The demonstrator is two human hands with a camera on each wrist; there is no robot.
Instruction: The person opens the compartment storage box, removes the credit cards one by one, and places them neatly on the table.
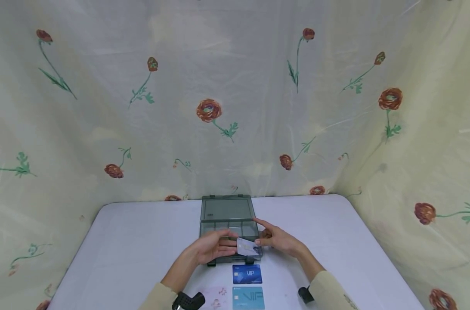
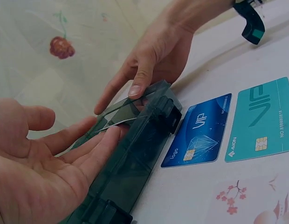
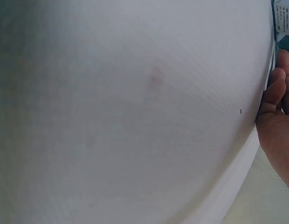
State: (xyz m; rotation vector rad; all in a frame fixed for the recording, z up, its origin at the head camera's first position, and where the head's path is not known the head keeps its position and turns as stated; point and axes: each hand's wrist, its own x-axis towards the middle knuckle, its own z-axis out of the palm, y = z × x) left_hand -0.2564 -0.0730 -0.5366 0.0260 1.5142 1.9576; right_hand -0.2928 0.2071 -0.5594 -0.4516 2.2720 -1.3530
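A clear dark-green compartment box (image 1: pixel 230 259) lies with its hinged lid (image 1: pixel 226 207) folded back. In its front part a pale card (image 1: pixel 247 247) sits tilted, one edge raised. My left hand (image 1: pixel 213 246) reaches over from the left, palm turned up, its straight fingertips right at the card's edge and its thumb standing apart in the left wrist view. My right hand (image 1: pixel 278 238) grips the box's right side, with the thumb (image 2: pixel 136 88) on the front corner and the index finger stretched along toward the back. Part of that hand (image 3: pixel 277 109) shows beside the box in the right wrist view.
In front of the box lie a dark blue VIP card (image 1: pixel 247 274) and a teal VIP card (image 1: pixel 248 298). A pale pink flowered card (image 1: pixel 214 298) is left of the teal one. All rest on a white-covered table (image 1: pixel 130 241), with flowered curtains (image 1: pixel 254 86) around it.
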